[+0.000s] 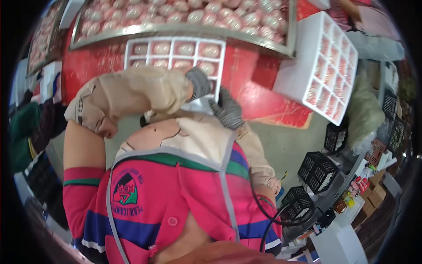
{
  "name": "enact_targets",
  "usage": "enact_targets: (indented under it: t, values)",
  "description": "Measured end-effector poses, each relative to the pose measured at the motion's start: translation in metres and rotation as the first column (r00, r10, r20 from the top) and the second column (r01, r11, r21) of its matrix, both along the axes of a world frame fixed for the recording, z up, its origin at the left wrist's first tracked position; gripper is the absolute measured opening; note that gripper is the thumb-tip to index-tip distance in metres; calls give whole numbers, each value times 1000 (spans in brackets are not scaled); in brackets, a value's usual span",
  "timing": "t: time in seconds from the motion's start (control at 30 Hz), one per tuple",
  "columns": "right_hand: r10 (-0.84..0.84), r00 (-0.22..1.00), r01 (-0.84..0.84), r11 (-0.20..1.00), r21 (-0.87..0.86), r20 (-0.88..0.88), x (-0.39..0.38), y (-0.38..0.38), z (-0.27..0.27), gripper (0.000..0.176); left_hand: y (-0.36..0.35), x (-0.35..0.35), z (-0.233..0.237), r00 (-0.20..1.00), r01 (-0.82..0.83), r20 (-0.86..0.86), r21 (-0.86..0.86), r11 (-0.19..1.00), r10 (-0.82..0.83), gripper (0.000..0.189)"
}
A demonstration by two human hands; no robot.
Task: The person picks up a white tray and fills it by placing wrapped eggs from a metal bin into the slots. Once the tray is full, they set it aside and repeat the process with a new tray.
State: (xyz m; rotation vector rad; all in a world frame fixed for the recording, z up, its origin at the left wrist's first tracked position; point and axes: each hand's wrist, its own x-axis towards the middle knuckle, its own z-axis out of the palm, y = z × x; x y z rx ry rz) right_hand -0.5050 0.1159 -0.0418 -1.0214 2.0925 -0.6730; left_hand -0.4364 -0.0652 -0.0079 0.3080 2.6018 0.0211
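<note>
A white divided foam box (128,51) lies in front of me, with round pinkish-white balls (185,48) in clear wrapping in its compartments. My left hand (200,82), in a grey knit glove, reaches over the box's near right part. Its fingertips point down and are hidden, so what they hold does not show. At the near right corner of the box is my right hand (228,111), also gloved in grey, with bent fingers around the corner. Beige sleeve covers (132,91) and a cream apron (193,136) partly block the box's near side.
A metal-rimmed tray (176,29) full of wrapped balls runs along the far side of the red table (250,99). At right, another filled white box (292,66) stands tilted. Black crates (317,170) stand lower right. Other people (28,132) are at left and upper right.
</note>
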Motion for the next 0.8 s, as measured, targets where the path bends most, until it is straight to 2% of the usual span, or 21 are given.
enact_targets:
  t: [0.03,0.07,0.1,0.13,0.17,0.2,0.23,0.27,0.33,0.43,0.47,0.53,0.57,0.63,0.67,0.73,0.8]
  values:
    - [-21,1000,21,999,-49,-3,1,2,-6,54,-1,3,-6,999,-29,-41,18,999,30,11]
    - [-48,999,46,993,-104,-11,2,2,-9,53,1,3,-13,990,-138,-19,15,990,138,14]
    - [-37,999,36,999,-14,-15,2,0,-4,55,1,-1,-2,986,-142,92,0,990,141,17]
    - [-36,999,35,999,-21,-5,3,-2,-4,55,-3,-9,10,971,-142,190,-21,990,143,20]
    - [-44,999,44,999,-9,-5,3,-2,-3,55,-4,-17,10,915,-294,288,-1,956,282,24]
    - [-51,999,51,999,6,-11,2,-2,-1,55,-7,-18,12,915,-295,286,-3,955,284,24]
    - [-37,999,34,994,102,29,0,-4,4,63,-10,-21,14,914,-268,312,-16,963,260,24]
    - [-36,999,33,994,101,27,0,-4,3,63,-12,-22,17,910,-241,341,-27,970,236,24]
    - [-49,998,47,998,40,46,1,-2,-1,63,-17,-17,-4,935,-237,280,32,971,219,18]
    - [-54,998,53,998,24,28,2,-3,0,63,-18,-22,-29,793,-582,283,94,808,539,23]
    - [-54,998,53,998,20,26,2,-2,0,63,-16,-20,-34,794,-582,279,92,808,540,23]
    - [-57,998,57,998,0,-15,3,-1,-2,56,-6,-16,8,913,-354,221,11,935,343,20]
    - [-58,998,58,998,-2,-14,3,-1,0,56,-1,-13,6,913,-353,222,9,936,342,20]
    - [-36,998,33,998,58,50,0,-3,4,64,8,-6,-8,950,-232,200,-66,971,240,23]
    - [-37,998,34,998,56,48,1,-1,0,64,11,-2,-15,950,-231,198,-66,971,240,23]
    - [-28,1000,28,999,33,-14,2,1,-10,64,11,4,-16,977,-209,34,10,978,209,20]
    - [-34,999,34,999,10,-32,2,2,-11,61,9,1,-12,975,-220,49,21,975,219,19]
